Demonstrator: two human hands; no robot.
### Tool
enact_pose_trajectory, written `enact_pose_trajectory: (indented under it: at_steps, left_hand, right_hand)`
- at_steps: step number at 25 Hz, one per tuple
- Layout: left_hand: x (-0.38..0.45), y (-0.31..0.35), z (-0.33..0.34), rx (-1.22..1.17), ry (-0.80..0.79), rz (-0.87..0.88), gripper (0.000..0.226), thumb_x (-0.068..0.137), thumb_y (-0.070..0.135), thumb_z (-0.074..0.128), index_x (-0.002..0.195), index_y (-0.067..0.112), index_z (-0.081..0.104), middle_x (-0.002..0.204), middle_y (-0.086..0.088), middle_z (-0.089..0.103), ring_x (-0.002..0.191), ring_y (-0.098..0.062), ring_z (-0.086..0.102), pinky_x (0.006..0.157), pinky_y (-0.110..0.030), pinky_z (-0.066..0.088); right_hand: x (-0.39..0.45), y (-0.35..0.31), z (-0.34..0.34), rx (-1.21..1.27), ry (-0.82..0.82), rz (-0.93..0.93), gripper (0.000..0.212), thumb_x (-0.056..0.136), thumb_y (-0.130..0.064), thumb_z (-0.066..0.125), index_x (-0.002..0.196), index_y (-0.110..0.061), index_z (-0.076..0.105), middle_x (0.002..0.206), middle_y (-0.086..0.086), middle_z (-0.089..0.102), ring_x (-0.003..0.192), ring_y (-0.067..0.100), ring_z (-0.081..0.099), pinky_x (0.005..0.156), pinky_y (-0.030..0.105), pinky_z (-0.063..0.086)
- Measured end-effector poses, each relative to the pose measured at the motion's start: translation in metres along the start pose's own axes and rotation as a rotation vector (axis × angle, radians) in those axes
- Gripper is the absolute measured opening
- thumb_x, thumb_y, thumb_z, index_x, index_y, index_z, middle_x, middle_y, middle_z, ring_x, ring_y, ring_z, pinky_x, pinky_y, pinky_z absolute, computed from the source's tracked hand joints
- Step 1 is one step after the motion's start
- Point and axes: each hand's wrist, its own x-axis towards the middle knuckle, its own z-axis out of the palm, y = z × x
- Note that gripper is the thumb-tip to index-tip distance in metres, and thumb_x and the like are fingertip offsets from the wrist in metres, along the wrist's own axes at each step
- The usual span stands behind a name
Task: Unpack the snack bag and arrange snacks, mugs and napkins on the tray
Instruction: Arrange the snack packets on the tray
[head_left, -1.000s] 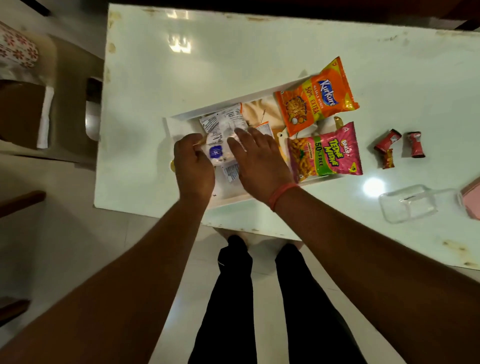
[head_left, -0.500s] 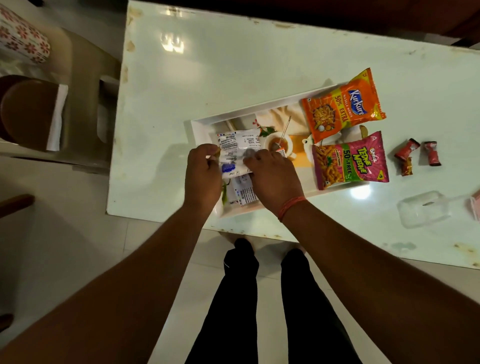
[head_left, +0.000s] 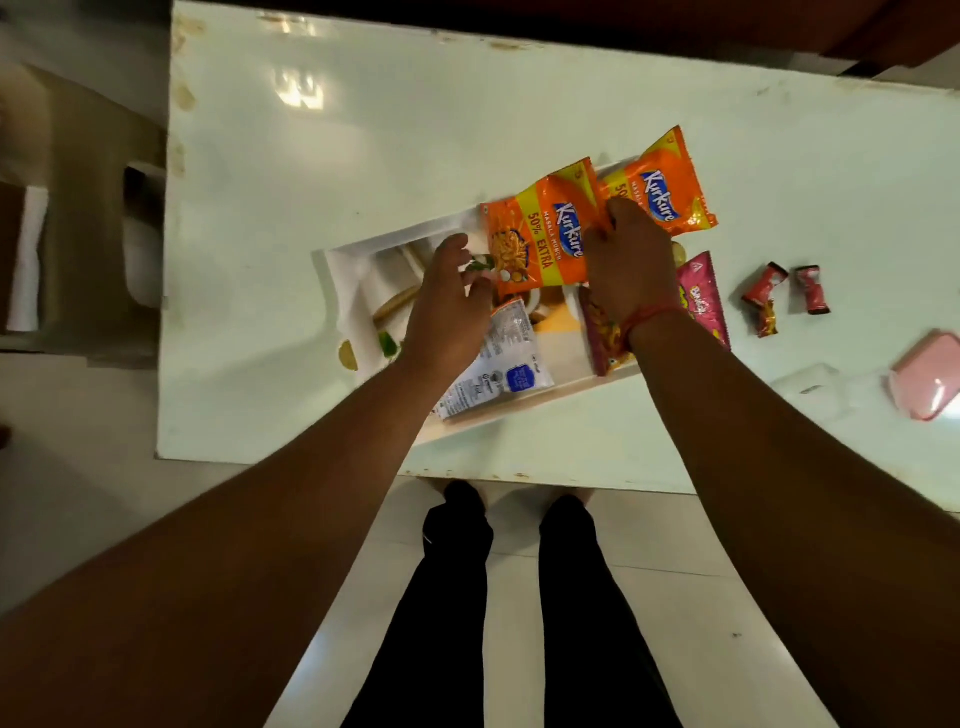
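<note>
Newly raised, an orange packet (head_left: 540, 236) is hanging above the tray (head_left: 340, 283), pinched by the right hand (head_left: 626, 265). Left hand (head_left: 449, 306) is hovering near-left, fingers spread apart, over a white packet (head_left: 506, 366).

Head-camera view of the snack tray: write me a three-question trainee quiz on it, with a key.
1. True or false: the right hand grips an orange Kurkure snack packet above the white rectangular tray.
2. How many orange Kurkure packets are in view?
3. Where do the small red-wrapped candies lie? A) in the tray B) on the white table, right of the tray C) on the floor.

Key: 1 true. 2 two; the second orange packet lies at the tray's far right corner. 3 B.
</note>
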Motion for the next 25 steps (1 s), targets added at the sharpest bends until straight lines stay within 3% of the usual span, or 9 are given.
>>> enact_pose_trajectory:
  at_steps: [3,7,8,13,17,19,21,23,25]
  left_hand:
    - [0.010,0.019,0.022,0.027,-0.112,0.004,0.034,0.096,0.010,0.051,0.127,0.023,0.050,0.125,0.003,0.061,0.108,-0.014,0.062,0.095,-0.035,0.051]
    - [0.014,0.033,0.044,0.053,-0.194,-0.094,0.034,0.097,0.008,0.048,0.126,0.024,0.050,0.107,0.000,0.066,0.096,-0.027,0.067,0.070,-0.033,0.052]
    - [0.013,0.037,0.049,0.070,-0.207,-0.115,0.033,0.099,0.009,0.047,0.128,0.023,0.050,0.103,0.002,0.064,0.094,-0.028,0.066,0.071,-0.035,0.052]
    - [0.018,0.046,0.063,0.184,-0.175,-0.100,0.039,0.101,0.015,0.045,0.141,0.014,0.047,0.137,-0.008,0.056,0.110,-0.028,0.062,0.095,-0.041,0.053]
    - [0.020,0.049,0.067,0.162,-0.172,-0.108,0.043,0.100,0.013,0.045,0.142,0.018,0.047,0.134,-0.004,0.056,0.114,-0.023,0.060,0.094,-0.037,0.052]
    - [0.021,0.041,0.058,0.103,-0.091,-0.096,0.041,0.099,0.010,0.044,0.139,0.019,0.051,0.130,-0.002,0.058,0.113,-0.017,0.059,0.087,-0.032,0.051]
    - [0.019,0.022,0.040,0.086,0.103,-0.055,0.038,0.097,0.010,0.045,0.132,0.018,0.057,0.133,-0.003,0.059,0.115,-0.014,0.058,0.096,-0.035,0.051]
    - [0.009,-0.004,0.017,0.065,0.325,-0.046,0.031,0.095,0.012,0.048,0.121,0.017,0.064,0.125,-0.002,0.065,0.114,-0.015,0.060,0.102,-0.039,0.048]
    - [-0.009,-0.028,-0.001,0.031,0.448,-0.094,0.032,0.092,0.008,0.047,0.118,0.015,0.064,0.122,-0.003,0.065,0.115,-0.018,0.060,0.106,-0.039,0.046]
  right_hand:
    - [0.014,0.007,-0.017,-0.115,0.038,-0.043,0.019,0.096,-0.027,0.047,0.096,-0.012,0.059,0.099,0.011,0.068,0.090,0.030,0.064,0.074,0.036,0.052]
    - [0.021,0.016,-0.033,-0.220,0.025,-0.028,0.021,0.095,-0.025,0.046,0.108,-0.016,0.060,0.109,0.010,0.068,0.100,0.032,0.062,0.073,0.034,0.043]
    - [0.022,0.018,-0.036,-0.235,0.025,-0.029,0.023,0.096,-0.024,0.046,0.112,-0.017,0.060,0.112,0.009,0.067,0.104,0.033,0.061,0.076,0.036,0.044]
    - [0.031,0.026,-0.047,-0.257,0.057,-0.069,0.031,0.099,-0.029,0.046,0.127,-0.020,0.057,0.125,0.005,0.065,0.113,0.028,0.061,0.084,0.034,0.047]
    - [0.033,0.032,-0.049,-0.257,0.098,-0.126,0.033,0.097,-0.026,0.050,0.129,-0.016,0.054,0.127,0.008,0.057,0.115,0.028,0.057,0.088,0.037,0.048]
    - [0.023,0.034,-0.050,-0.260,0.188,-0.184,0.034,0.094,-0.023,0.053,0.127,-0.015,0.055,0.126,0.010,0.054,0.113,0.029,0.054,0.088,0.039,0.047]
    - [0.001,0.035,-0.043,-0.175,0.220,-0.255,0.031,0.093,-0.021,0.055,0.123,-0.015,0.057,0.123,0.010,0.056,0.111,0.028,0.056,0.087,0.039,0.048]
    - [-0.028,0.033,-0.023,-0.040,0.121,-0.277,0.026,0.092,-0.019,0.057,0.117,-0.012,0.060,0.116,0.010,0.061,0.107,0.026,0.059,0.087,0.040,0.051]
    - [-0.053,0.031,0.004,0.041,-0.081,-0.183,0.023,0.091,-0.016,0.060,0.113,-0.009,0.061,0.110,0.010,0.064,0.102,0.025,0.060,0.088,0.042,0.051]
